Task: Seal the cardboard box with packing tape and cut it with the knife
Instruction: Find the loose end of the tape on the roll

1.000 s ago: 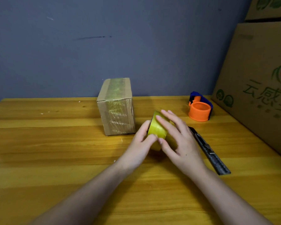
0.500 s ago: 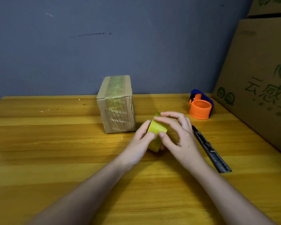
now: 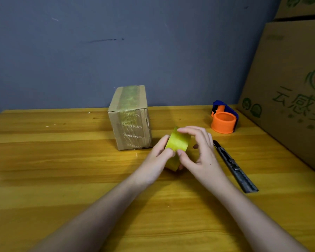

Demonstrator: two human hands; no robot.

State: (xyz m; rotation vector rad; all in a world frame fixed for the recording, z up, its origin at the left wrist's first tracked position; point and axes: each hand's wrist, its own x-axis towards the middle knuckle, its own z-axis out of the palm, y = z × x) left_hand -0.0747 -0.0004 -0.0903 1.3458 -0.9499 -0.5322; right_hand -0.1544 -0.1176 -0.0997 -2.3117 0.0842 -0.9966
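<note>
While both hands close around the yellow tape roll (image 3: 178, 143), just in front of the cardboard box (image 3: 130, 118), the left hand (image 3: 157, 157) grips its near side and the right hand (image 3: 198, 151) curls over the top, fingertips picking at the rim. That roll looks light and stiff, but slick film probably hides its free end; hold the flanks and scrape with a nail. Sticky tape may fold on itself. The box, already banded, looks light enough to slide. The knife (image 3: 234, 165) lies just right on the glossy wooden table (image 3: 62, 179); orange dispenser (image 3: 224, 121), big carton (image 3: 289, 91), grey-blue wall (image 3: 153, 42) behind.
</note>
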